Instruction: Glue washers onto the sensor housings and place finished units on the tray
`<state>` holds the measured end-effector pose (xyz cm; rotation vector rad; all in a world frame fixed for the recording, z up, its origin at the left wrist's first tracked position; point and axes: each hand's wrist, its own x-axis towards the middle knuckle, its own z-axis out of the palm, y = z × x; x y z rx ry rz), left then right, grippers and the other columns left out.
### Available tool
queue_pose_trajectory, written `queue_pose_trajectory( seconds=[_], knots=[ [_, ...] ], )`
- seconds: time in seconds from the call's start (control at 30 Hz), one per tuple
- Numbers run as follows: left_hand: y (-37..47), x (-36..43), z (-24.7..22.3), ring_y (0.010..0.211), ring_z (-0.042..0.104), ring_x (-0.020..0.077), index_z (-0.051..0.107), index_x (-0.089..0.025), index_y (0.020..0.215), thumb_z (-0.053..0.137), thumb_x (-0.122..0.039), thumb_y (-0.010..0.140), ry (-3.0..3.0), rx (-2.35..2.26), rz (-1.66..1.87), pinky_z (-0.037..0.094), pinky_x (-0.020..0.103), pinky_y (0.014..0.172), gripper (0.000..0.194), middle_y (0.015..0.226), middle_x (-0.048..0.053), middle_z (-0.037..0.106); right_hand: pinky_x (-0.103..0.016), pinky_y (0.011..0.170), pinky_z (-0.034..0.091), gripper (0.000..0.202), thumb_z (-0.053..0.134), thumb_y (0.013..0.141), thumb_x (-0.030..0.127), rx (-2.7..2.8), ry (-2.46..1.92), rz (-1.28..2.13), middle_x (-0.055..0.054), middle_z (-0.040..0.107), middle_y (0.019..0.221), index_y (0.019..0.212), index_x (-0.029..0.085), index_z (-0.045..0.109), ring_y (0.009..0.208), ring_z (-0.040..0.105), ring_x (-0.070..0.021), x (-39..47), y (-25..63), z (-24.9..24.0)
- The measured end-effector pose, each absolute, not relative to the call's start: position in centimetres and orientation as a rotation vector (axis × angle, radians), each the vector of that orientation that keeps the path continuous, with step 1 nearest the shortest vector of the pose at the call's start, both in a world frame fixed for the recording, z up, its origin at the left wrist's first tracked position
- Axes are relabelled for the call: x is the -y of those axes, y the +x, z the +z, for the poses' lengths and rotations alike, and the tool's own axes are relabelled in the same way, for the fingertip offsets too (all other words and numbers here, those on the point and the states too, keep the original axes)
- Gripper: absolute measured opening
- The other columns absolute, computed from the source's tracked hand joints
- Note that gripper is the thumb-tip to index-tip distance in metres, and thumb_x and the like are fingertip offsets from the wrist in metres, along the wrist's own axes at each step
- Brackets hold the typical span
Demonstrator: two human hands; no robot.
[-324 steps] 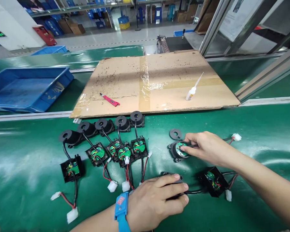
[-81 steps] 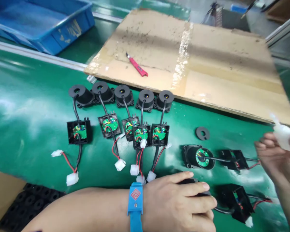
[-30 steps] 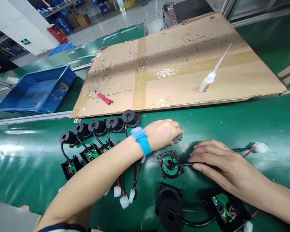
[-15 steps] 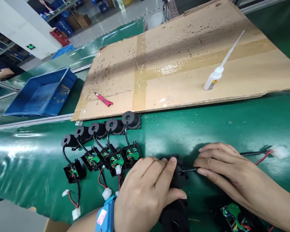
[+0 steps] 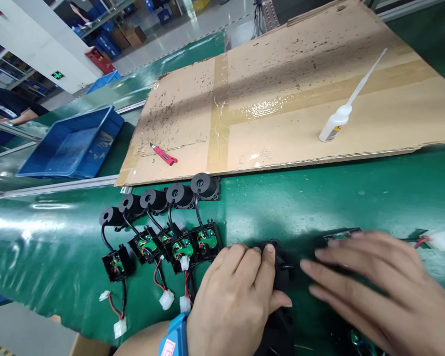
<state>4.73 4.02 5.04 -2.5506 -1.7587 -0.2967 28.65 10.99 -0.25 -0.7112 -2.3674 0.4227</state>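
Observation:
My left hand [image 5: 237,296], with a blue band at the wrist, is closed over a black round part [image 5: 282,272] on the green table. My right hand [image 5: 378,287] is blurred, with its fingers apart, over a black box with a circuit board [image 5: 343,235]. A short black cable stub shows between the hands. Another black part [image 5: 278,331] lies below my left hand, and a second board [image 5: 359,341] is partly hidden under my right hand. Several black cylinders [image 5: 203,185] with cables and open boxes of green boards [image 5: 207,238] stand in a row at the left.
A cardboard sheet [image 5: 274,143] lies behind, bearing a white bottle [image 5: 335,123] with a long nozzle and a red cutter [image 5: 163,154]. A blue bin [image 5: 70,143] is at the left. A white connector [image 5: 443,240] lies at the right. People are in the far left background.
My right hand has let go of the black cable and its fingers have spread as it moved right. A black box has come into view beneath it. My left hand has kept its hold.

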Motion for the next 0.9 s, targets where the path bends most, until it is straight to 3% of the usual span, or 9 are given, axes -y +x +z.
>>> queue_pose_trajectory(
  seconds=[0.13, 0.37, 0.6, 0.8, 0.9],
  knots=[
    [4.5, -4.4, 5.4, 0.085, 0.066, 0.0183, 0.068, -0.003, 0.126, 0.033, -0.040, 0.112, -2.591, 1.691, -0.297, 0.057, 0.033, 0.077, 0.052, 0.098, 0.006, 0.075, -0.038, 0.088, 0.051, 0.037, 0.063, 0.105, 0.030, 2.444, -0.608, 0.295, 0.000, 0.078, 0.092, 0.142, 0.032, 0.066, 0.077, 0.069, -0.0221, -8.8, 28.4, -1.0],
    [4.2, -4.4, 5.3, 0.095, 0.064, 0.0187, 0.068, -0.003, 0.127, 0.034, -0.034, 0.113, -2.619, 1.559, -0.255, 0.050, 0.032, 0.084, 0.048, 0.103, 0.004, 0.075, -0.040, 0.090, 0.051, 0.039, 0.055, 0.105, 0.023, 2.440, -0.617, 0.321, -0.003, 0.077, 0.088, 0.143, 0.028, 0.064, 0.083, 0.071, -0.0230, -8.2, 26.9, -1.6],
    [4.1, -3.9, 4.6, 0.110, 0.062, 0.0217, 0.070, -0.008, 0.126, 0.028, -0.057, 0.110, -2.568, 1.559, -0.294, 0.045, 0.035, 0.089, 0.066, 0.115, 0.005, 0.077, -0.044, 0.108, 0.038, 0.031, 0.043, 0.111, 0.021, 2.429, -0.575, 0.359, -0.005, 0.075, 0.127, 0.123, 0.021, 0.072, 0.125, 0.063, -0.0256, -9.1, 26.4, -0.2],
    [2.3, -3.9, 4.5, 0.119, 0.063, 0.0278, 0.064, -0.014, 0.137, 0.039, -0.075, 0.099, -2.650, 1.660, -0.340, 0.050, 0.040, 0.092, 0.076, 0.124, 0.007, 0.075, -0.040, 0.113, 0.033, 0.026, 0.049, 0.111, 0.022, 2.457, -0.467, 0.394, -0.001, 0.078, 0.119, 0.110, 0.022, 0.075, 0.112, 0.067, -0.0209, -10.8, 25.7, 0.8],
    [1.1, -3.0, 4.4, 0.125, 0.062, 0.0268, 0.065, -0.015, 0.135, 0.042, -0.072, 0.100, -2.696, 1.581, -0.551, 0.051, 0.039, 0.099, 0.070, 0.124, 0.009, 0.075, -0.045, 0.119, 0.028, 0.025, 0.050, 0.112, 0.025, 2.458, -0.477, 0.452, -0.002, 0.077, 0.120, 0.112, 0.021, 0.074, 0.111, 0.065, -0.0224, -11.1, 25.8, 0.8]
  ],
)
